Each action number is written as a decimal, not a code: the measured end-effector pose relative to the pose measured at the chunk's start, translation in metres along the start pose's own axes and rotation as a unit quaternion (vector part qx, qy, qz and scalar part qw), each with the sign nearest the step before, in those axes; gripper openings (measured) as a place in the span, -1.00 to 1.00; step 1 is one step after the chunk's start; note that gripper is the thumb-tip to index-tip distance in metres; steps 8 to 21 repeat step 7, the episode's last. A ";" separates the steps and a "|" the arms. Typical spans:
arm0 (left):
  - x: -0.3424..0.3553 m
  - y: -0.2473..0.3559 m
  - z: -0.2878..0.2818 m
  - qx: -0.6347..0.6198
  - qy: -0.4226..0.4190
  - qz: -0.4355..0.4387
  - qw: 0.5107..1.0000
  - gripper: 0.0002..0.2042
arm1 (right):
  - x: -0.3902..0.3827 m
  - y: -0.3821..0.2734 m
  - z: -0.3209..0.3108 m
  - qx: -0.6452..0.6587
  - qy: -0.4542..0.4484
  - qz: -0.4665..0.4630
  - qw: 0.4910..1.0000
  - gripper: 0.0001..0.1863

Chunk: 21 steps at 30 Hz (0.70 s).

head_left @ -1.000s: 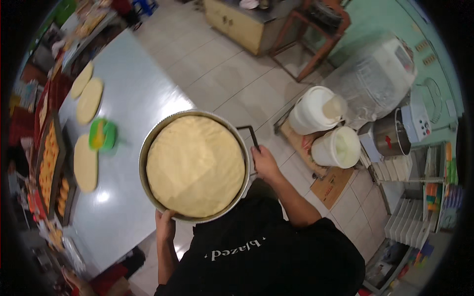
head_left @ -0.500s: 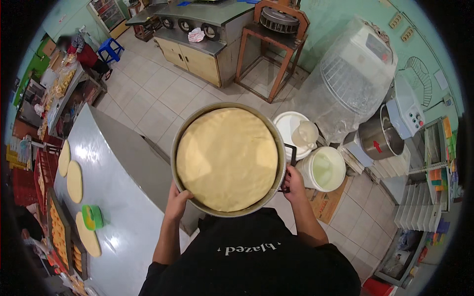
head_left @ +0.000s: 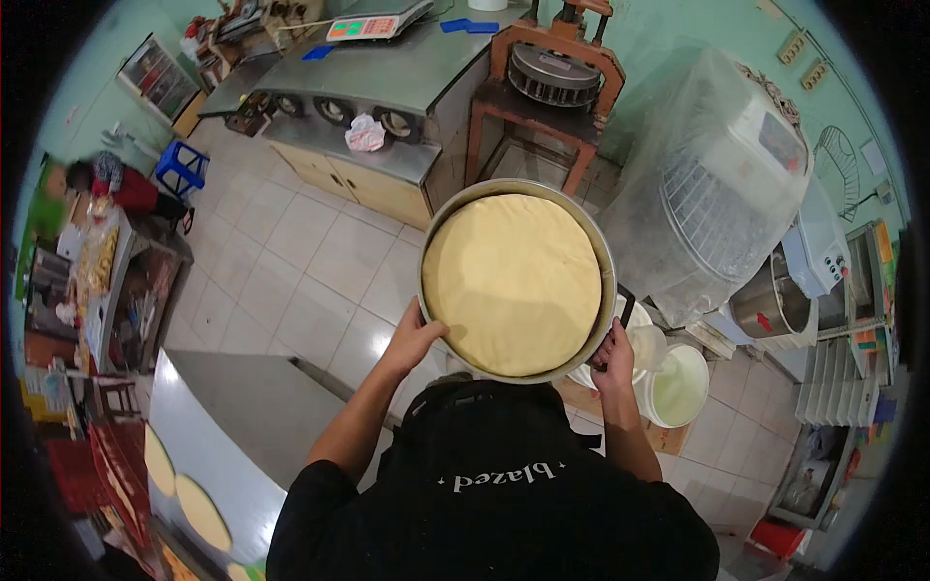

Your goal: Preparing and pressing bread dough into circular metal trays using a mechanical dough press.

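Between my two hands I carry a round metal pan (head_left: 436, 334) in front of my body. A wide, flat disc of pale yellow dough (head_left: 513, 286) fills it almost to the wall. My left hand (head_left: 414, 339) grips the rim at the lower left, thumb over the edge and fingers hidden beneath. At the lower right my right hand (head_left: 615, 356) is closed round the pan's dark side handle (head_left: 626, 308). The pan is held above the tiled floor.
Ahead stands an orange-brown press (head_left: 557, 82), left of it a steel counter (head_left: 387, 73) with a scale (head_left: 378, 24). A plastic-covered mixer (head_left: 712, 184) and white bucket (head_left: 673, 387) are at right. A steel table (head_left: 252, 397) with dough ovals lies at left; a person (head_left: 136, 189) works beyond.
I have moved forward with the pan, away from the steel table and closer to the press and counter. Both hands keep their hold; the pan sits further right and higher in view.
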<state>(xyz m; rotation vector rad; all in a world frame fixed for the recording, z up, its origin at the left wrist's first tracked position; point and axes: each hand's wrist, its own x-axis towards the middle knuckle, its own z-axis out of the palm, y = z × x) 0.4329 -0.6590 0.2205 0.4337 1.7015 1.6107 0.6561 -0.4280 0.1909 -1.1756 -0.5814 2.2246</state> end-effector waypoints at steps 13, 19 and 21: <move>0.123 0.005 -0.023 0.046 -0.078 -0.063 0.994 -0.47 | 0.073 -0.002 0.044 -0.058 0.031 -0.110 0.992 -0.72; 0.123 0.005 -0.023 0.046 -0.078 -0.063 0.994 -0.47 | 0.073 -0.002 0.044 -0.058 0.031 -0.110 0.992 -0.72; 0.123 0.005 -0.023 0.046 -0.078 -0.063 0.994 -0.47 | 0.073 -0.002 0.044 -0.058 0.031 -0.110 0.992 -0.72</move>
